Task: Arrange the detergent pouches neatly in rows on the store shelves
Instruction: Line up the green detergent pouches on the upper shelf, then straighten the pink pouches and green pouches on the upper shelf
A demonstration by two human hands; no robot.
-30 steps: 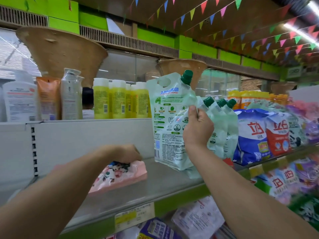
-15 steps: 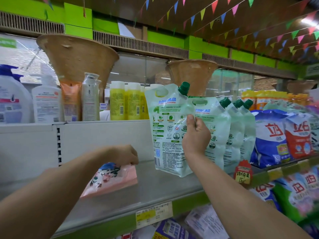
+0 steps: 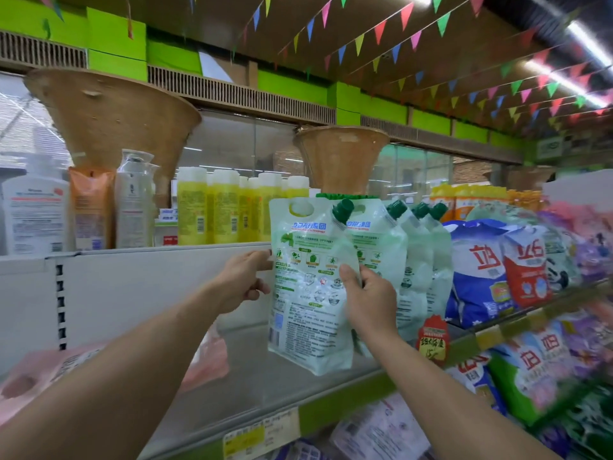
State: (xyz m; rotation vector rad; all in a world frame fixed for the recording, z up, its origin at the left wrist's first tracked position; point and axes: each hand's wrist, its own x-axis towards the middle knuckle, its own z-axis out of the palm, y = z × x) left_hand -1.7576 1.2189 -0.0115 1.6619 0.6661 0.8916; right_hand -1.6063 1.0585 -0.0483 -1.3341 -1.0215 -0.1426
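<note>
The pouch (image 3: 308, 287) I was placing stood upright between my hands, its long axis vertical, green cap at the top right corner, its bottom edge just at the front of the steel shelf (image 3: 252, 386), though I could not tell whether it bore its full weight there. It lay straight ahead of me and slightly to the right. My right hand (image 3: 368, 300) was the nearer one to it: the thumb lay across the printed face and the fingers curled behind the right edge, pinching it. My left hand (image 3: 243, 280) came in from the other side, fingers mostly straight, tips touching the pouch's left edge without closing round it.

The gap that mattered was the one to the right. The row of matching pouches (image 3: 411, 260) stood just beside and behind the one I held, overlapping it from my view, so I judged the coming move to be a short push back and rightward to line it up flush with them.

I counted four green caps in all: one on my pouch and three in the row; more may have been hidden behind. Further right stood blue and red detergent bags (image 3: 497, 270), at least two, with blurred packs beyond them. On the shelf above stood a cluster of yellow bottles (image 3: 225, 210), roughly six, and three pale containers to their left. A pink pack (image 3: 205, 363) lay flat on the steel shelf under my left forearm.
</note>
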